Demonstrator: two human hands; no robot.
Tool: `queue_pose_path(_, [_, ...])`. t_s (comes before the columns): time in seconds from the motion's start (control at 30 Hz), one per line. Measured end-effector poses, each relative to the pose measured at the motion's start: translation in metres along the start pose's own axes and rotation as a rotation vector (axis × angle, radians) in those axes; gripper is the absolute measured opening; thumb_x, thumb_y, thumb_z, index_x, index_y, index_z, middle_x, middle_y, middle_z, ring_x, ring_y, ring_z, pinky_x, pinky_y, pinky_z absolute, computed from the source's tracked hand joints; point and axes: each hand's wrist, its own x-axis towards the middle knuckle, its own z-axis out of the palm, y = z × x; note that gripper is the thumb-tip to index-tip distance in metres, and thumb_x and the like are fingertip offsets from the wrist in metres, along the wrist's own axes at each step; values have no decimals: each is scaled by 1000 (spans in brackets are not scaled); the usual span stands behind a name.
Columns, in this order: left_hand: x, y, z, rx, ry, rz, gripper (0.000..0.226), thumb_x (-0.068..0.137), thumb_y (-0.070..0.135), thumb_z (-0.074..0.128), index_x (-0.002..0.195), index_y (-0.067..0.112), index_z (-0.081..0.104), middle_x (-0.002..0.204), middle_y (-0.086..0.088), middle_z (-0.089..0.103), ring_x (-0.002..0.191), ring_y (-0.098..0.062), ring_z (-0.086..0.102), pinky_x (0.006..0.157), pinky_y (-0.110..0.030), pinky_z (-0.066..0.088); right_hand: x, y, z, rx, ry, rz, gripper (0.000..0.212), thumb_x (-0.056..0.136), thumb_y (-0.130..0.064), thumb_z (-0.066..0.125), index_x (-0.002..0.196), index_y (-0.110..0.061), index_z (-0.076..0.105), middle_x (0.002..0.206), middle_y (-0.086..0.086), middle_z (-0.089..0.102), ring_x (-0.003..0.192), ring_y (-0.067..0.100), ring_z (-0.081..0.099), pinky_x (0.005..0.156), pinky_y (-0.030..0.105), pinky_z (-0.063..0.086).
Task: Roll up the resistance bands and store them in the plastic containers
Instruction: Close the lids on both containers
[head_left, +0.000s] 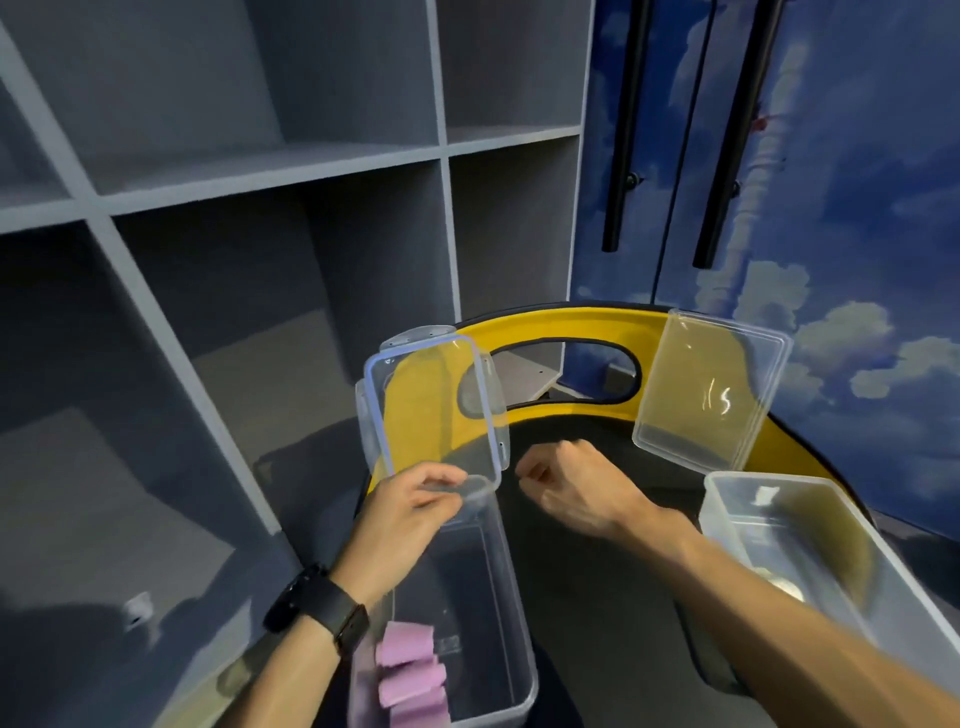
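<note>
Rolled pink resistance bands (410, 675) are lying at the near end of the clear container (511, 639) right below me on the black desk (597, 571). My left hand (410, 512) is pinching the near edge of a clear lid (434, 410), holding it tilted above that container's far end. My right hand (566, 486) is hovering beside it, its grip clenched on nothing. At right, a second container (810, 551) is standing open, its contents blurred; behind it another lid (711, 389) is leaning upright.
</note>
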Motion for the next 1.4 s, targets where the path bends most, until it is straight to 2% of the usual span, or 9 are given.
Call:
queue_pose_path(0.2, [7, -10, -27, 13, 41, -12, 18, 88, 4, 64, 94, 20, 71, 98, 7, 71, 85, -3, 66, 70, -6, 47, 20, -28, 21, -5, -41, -23, 23, 93, -26, 53, 101, -16, 71, 100, 10, 72, 92, 26, 67, 83, 39, 57])
queue_pose_path(0.3, [8, -17, -35, 58, 46, -19, 18, 87, 9, 66, 93, 26, 71, 99, 11, 71, 89, -3, 67, 77, -12, 49, 24, -35, 26, -19, -41, -37, 22, 93, -23, 52, 98, -14, 71, 96, 10, 72, 88, 27, 67, 78, 38, 56])
queue_pose_path(0.43, [9, -25, -41, 121, 43, -38, 17, 88, 14, 66, 93, 30, 70, 101, 14, 70, 93, -4, 67, 85, -24, 51, 27, -38, 32, -4, -37, -17, 24, 92, -20, 52, 104, -15, 72, 104, 9, 73, 95, 27, 67, 85, 39, 56])
queue_pose_path(0.57, [4, -38, -48, 383, 167, -59, 10, 88, 17, 64, 90, 26, 69, 88, 15, 67, 88, -8, 65, 81, -27, 52, 26, -30, 43, -54, -43, 81, 28, 90, -16, 54, 113, -12, 69, 112, 13, 69, 102, 30, 65, 89, 38, 54])
queue_pose_path(0.7, [-9, -59, -53, 609, 190, -146, 2, 85, 26, 66, 86, 27, 64, 75, 16, 64, 84, -17, 67, 78, -28, 53, 20, -22, 60, -82, -64, 190, 17, 89, -16, 55, 99, -7, 66, 100, 11, 69, 87, 29, 66, 69, 33, 53])
queue_pose_path(0.87, [-19, -62, -53, 694, 185, -247, 18, 81, 38, 68, 82, 23, 57, 67, 4, 70, 67, -22, 70, 65, -33, 58, 17, -21, 67, -98, -62, 240, 20, 89, -12, 52, 108, -8, 60, 104, 14, 66, 91, 32, 64, 77, 40, 55])
queue_pose_path(1.0, [-26, -52, -50, 786, 93, -344, 24, 84, 44, 63, 82, 22, 52, 62, -3, 73, 48, -15, 67, 47, -17, 50, 15, -21, 71, -82, -100, 291, 26, 87, -7, 53, 112, -9, 61, 107, 13, 68, 96, 32, 67, 80, 40, 58])
queue_pose_path(1.17, [-31, -46, -45, 716, -30, -418, 17, 86, 30, 63, 85, 14, 58, 67, -7, 74, 47, -17, 69, 43, -18, 52, 12, -23, 73, -77, -88, 293, 26, 88, -3, 49, 110, -5, 64, 106, 14, 68, 96, 32, 67, 81, 39, 58])
queue_pose_path(1.4, [-31, -47, -40, 703, -37, -413, 16, 89, 18, 60, 105, 15, 55, 67, -8, 73, 52, -16, 71, 52, -22, 58, 8, -21, 71, -65, -92, 298, 24, 87, -1, 52, 107, -5, 65, 105, 13, 68, 95, 30, 67, 77, 36, 56])
